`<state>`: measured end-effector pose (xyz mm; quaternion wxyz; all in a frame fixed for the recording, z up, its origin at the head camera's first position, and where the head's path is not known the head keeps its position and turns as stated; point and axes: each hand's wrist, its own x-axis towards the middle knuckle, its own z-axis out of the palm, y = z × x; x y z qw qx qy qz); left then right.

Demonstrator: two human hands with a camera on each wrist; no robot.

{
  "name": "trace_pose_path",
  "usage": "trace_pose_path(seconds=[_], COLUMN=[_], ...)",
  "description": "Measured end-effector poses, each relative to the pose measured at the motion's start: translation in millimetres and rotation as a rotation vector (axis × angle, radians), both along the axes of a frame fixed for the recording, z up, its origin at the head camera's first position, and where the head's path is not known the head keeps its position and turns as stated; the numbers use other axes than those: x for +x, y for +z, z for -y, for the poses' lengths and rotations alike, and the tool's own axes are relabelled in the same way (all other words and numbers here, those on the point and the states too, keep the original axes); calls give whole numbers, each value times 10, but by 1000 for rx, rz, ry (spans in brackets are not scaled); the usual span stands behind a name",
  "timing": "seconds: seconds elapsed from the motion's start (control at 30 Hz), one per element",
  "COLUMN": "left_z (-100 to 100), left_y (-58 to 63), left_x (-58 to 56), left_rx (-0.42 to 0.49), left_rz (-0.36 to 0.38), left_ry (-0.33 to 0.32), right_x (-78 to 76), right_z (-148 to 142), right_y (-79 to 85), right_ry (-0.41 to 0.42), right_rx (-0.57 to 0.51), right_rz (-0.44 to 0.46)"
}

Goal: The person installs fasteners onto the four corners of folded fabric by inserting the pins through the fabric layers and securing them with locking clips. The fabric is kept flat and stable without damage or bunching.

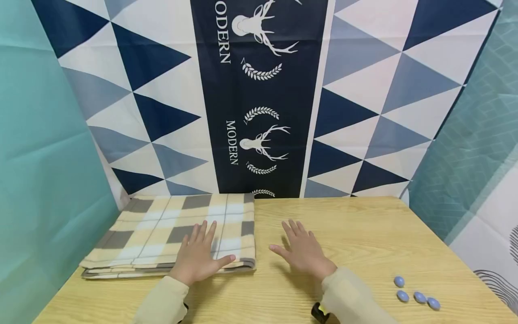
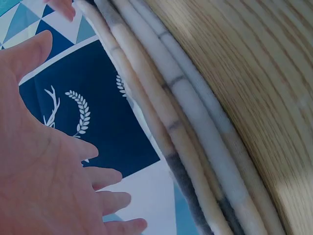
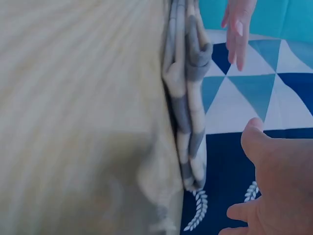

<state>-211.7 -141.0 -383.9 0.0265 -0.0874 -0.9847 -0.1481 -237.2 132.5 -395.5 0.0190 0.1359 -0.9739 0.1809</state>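
Observation:
A folded plaid blanket (image 1: 162,238) in cream, white and grey lies on the left of the wooden table (image 1: 344,225). My left hand (image 1: 198,258) hovers over its front edge, palm down, fingers straight and thumb spread, holding nothing. In the left wrist view the blanket's stacked folds (image 2: 171,93) run past that hand. To the right of the blanket, my right hand (image 1: 303,252) is held above the bare wood with its fingers spread, also holding nothing. Its shadow falls on the wood below. The right wrist view shows the blanket's layered side (image 3: 188,98) beyond this hand (image 3: 281,181).
Several small blue oval pieces (image 1: 419,297) lie at the table's front right. A patterned cloth (image 1: 267,99) with triangles and deer heads hangs behind the table. Teal cloth (image 1: 52,157) walls off the left side, and another curtain (image 1: 469,148) hangs at the right.

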Motion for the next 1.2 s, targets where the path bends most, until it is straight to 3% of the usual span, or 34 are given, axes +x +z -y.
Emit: trace_pose_path(seconds=[0.23,0.4,0.6,0.77,0.93,1.03,1.2], left_z=[70,187,528,870,1211,1393,1632], left_y=[40,26,11,46,90,103,95], left_x=[6,8,-153,-336,-427,-458,-519], left_rx=[-9,-9,31,97,68,33,20], left_rz=[-2,22,121,217,222,224,303], left_ry=[23,25,-58,-129,-179,-154,-67], right_x=[-179,-214,-224,-269,-350,-431,-561], right_z=[335,556,747,878,1012,1084,1183], right_y=[161,143,109,197,215,204,254], right_ry=[72,161,241,294,345,337,335], right_rx=[20,56,55,112,155,132,143], right_rz=[33,78,113,113,180,231,248])
